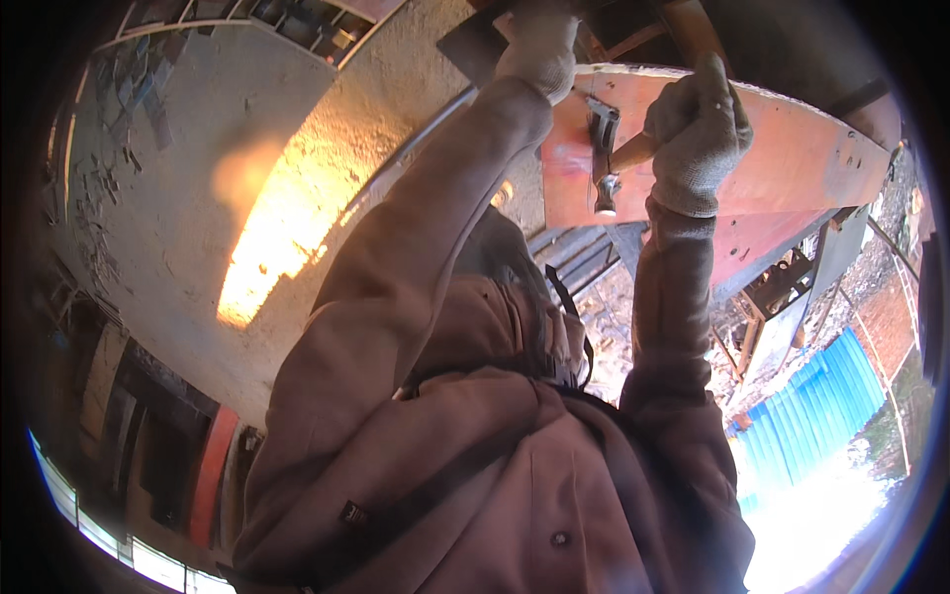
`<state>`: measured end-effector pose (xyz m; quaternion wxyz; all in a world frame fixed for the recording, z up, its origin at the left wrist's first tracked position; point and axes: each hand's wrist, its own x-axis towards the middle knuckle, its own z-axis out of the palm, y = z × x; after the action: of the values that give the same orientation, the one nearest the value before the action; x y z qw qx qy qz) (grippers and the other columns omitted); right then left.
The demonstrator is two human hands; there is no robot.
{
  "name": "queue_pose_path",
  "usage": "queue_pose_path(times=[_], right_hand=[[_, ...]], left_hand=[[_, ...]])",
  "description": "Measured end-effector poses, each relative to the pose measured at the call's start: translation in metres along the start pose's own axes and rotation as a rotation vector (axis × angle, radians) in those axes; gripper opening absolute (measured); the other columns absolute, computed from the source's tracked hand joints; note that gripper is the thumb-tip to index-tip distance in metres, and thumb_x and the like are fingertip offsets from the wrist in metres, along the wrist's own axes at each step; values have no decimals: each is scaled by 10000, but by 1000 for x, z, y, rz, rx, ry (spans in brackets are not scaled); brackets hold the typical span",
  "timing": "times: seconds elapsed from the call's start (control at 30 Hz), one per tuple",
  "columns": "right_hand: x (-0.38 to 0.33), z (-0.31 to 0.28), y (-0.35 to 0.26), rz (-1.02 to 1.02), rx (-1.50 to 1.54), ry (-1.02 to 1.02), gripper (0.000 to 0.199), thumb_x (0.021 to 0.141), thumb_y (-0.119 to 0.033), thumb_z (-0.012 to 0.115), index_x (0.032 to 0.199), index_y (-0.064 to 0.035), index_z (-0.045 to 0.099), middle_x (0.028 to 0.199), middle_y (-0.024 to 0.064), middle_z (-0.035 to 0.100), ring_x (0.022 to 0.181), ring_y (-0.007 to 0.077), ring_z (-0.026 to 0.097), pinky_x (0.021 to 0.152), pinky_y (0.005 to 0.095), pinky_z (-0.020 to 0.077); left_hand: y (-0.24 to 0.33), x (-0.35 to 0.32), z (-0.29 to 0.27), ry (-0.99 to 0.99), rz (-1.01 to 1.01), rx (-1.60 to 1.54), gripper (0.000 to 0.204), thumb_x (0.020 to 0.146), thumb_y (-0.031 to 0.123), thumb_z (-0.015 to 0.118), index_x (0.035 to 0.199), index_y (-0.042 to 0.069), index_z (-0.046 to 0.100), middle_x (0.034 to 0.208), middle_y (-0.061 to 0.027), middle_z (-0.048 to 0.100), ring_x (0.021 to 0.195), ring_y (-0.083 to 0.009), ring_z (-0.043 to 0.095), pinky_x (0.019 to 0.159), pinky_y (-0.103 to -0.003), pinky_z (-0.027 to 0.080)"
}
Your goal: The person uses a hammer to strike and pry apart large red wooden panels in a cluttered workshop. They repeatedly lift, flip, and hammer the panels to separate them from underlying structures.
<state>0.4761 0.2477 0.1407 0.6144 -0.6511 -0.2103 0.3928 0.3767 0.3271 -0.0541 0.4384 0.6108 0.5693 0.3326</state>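
Observation:
My right hand [698, 134], in a pale knitted glove, is closed around the wooden handle of a hammer [605, 148]. The dark metal hammer head shows over a reddish-orange painted panel [782, 148]; whether it touches the panel I cannot tell. A brown wooden piece [690, 30] shows just above my right thumb. At the upper edge is my left hand [539, 54], also gloved, beside a dark flat plate [473, 45]. Its fingers are mostly hidden, so any hold on the plate cannot be made out.
Bright sunlight [287, 228] falls across the concrete floor at left. Dark scrap pieces [109, 178] lie at the far left, near a red upright post [211, 475]. Below the panel's right end stands a metal frame [777, 292]. Blue corrugated sheeting [816, 401] is outside, lower right.

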Motion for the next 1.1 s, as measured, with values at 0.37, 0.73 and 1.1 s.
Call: queue_pose_path(times=[0.37, 0.73, 1.1], right_hand=[[-102, -45, -38, -282, -69, 76, 467, 1047, -212, 435, 598, -98, 381, 504, -12, 291, 410, 112, 284, 435, 286, 307], [23, -6, 19, 23, -266, -9, 197, 918, -156, 677, 750, -66, 626, 569, 52, 534, 432, 194, 516, 454, 344, 432], [113, 6, -19, -1370, -1456, -380, 49, 810, -114, 717, 843, -88, 692, 672, 104, 642, 539, 269, 610, 515, 362, 495]], left_hand=[[-27, 28, -2, -373, -362, 250, 546, 1018, 376, 451, 1432, 21, 452, 1216, -311, 637, 1104, -475, 649, 976, -504, 528], [4, 7, -22, -264, -199, 322, 394, 985, 345, 422, 1249, 100, 581, 1113, -287, 680, 995, -437, 681, 845, -521, 553], [16, -8, -22, -238, -357, 134, 520, 1013, 432, 378, 1116, 3, 655, 1115, -332, 661, 1112, -486, 619, 970, -549, 468]])
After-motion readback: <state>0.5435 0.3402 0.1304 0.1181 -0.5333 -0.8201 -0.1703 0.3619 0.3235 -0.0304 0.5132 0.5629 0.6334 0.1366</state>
